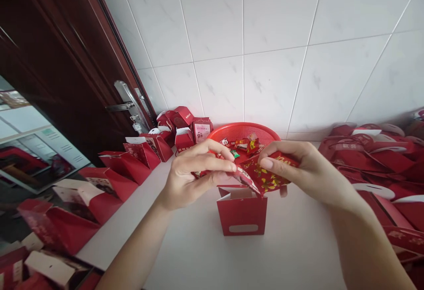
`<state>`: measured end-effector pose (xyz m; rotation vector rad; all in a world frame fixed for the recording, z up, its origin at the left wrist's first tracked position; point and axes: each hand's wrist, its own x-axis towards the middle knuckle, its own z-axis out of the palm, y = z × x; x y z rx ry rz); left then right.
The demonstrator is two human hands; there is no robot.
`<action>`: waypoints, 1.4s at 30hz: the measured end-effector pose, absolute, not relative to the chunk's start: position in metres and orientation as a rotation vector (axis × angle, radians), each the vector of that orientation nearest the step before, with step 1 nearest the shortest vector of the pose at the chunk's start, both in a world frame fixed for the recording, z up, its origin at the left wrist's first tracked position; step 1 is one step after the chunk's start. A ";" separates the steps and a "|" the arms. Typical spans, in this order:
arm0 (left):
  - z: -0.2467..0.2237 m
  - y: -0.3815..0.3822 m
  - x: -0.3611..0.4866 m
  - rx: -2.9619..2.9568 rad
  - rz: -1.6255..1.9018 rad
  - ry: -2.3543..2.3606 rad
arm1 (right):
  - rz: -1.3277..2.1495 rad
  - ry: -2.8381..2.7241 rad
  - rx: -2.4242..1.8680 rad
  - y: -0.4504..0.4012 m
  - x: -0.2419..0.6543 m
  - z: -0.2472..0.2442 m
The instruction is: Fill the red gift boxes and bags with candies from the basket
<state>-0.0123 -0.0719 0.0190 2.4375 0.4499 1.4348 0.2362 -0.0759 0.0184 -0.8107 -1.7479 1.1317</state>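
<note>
My right hand [298,173] is closed on a red packet with gold print [270,179], thumb on its near face. My left hand [195,170] pinches a small red-and-white wrapped sweet [247,178], which overlaps the packet's left edge. A bit of red wrapper also shows under the left fingers; I cannot make out what it belongs to. Just below both hands, a small red paper box [243,215] stands upright with its top open; its inside is mostly hidden. Behind the hands is a red plastic basket [245,127] holding several wrapped sweets, partly covered by my fingers.
Open red boxes [114,173] line the left edge of the white table [291,246]. More boxes [183,124] cluster at the back left. A pile of red boxes [374,157] fills the right side. Beyond are a tiled wall [271,73] and a dark door with a handle [126,102].
</note>
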 end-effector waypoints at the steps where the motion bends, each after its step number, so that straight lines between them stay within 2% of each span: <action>1: 0.018 -0.071 -0.007 2.418 1.506 0.439 | 1.206 -1.736 -0.778 -0.076 0.232 0.017; 5: 0.014 -0.068 0.008 2.355 1.704 0.371 | 1.439 -1.688 -0.635 -0.072 0.224 0.012; 9: 0.010 -0.063 0.011 2.412 1.730 0.354 | 1.559 -1.586 -0.551 -0.067 0.223 0.008; 12: 0.008 -0.064 0.009 2.427 1.754 0.427 | 1.567 -1.509 -0.561 -0.065 0.224 0.008; 15: 0.009 -0.071 0.006 2.303 1.751 0.698 | 1.439 -1.459 -0.626 -0.065 0.230 0.009; 17: 0.010 -0.078 0.004 2.186 1.605 0.907 | 1.320 -1.428 -0.669 -0.065 0.237 0.012; 20: 0.013 -0.087 0.001 2.012 1.206 1.072 | 1.191 -1.401 -0.695 -0.065 0.249 0.014; 25: 0.018 -0.090 0.004 1.765 0.796 1.006 | 1.113 -1.423 -0.724 -0.067 0.258 0.017; 30: 0.016 -0.096 0.003 2.177 0.636 1.028 | 1.040 -1.633 -0.836 -0.067 0.255 0.019; 36: -0.005 -0.105 -0.004 2.693 0.699 1.060 | 0.586 -1.925 -1.054 -0.055 0.244 0.006; 42: -0.011 -0.100 -0.004 2.735 0.547 1.229 | 0.598 -2.104 -1.065 -0.051 0.234 -0.004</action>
